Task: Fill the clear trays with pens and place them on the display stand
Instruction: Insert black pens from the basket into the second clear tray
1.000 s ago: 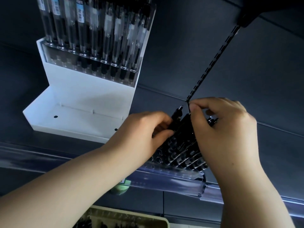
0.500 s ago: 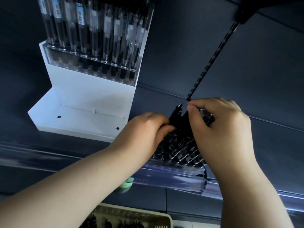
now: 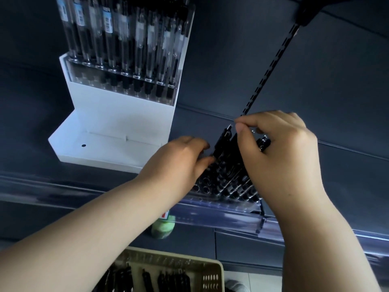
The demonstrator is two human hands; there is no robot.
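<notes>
The clear tray (image 3: 221, 204) is lying at the front edge of the dark shelf (image 3: 328, 186), just to the right of the white display stand (image 3: 117, 114), and the black pens (image 3: 229, 178) inside it are leaning back in tight rows. The right hand (image 3: 282, 157) is pinching the top end of one pen (image 3: 236, 144) between thumb and forefinger. This narrow grip at the very tip is probably chosen because only from there can a pen be guided into its hole among so many neighbours. The left hand (image 3: 181, 163) is curling its fingers round the left side of the bunch, with the thumb pressing on the pens. I am judging that it is gathering them together and steadying the tray so that nothing is tipping over the edge; whether it is also touching the tray wall, I cannot tell. Some holes at the front left of the tray are showing no pen, so the filling is looking not fully done. The stand is carrying upright pens (image 3: 126, 49) on its upper tier, while its lower step is showing a white floor, likely the place meant for this tray. Below, a beige basket (image 3: 219, 268) is holding more pens within easy reach of both hands.
</notes>
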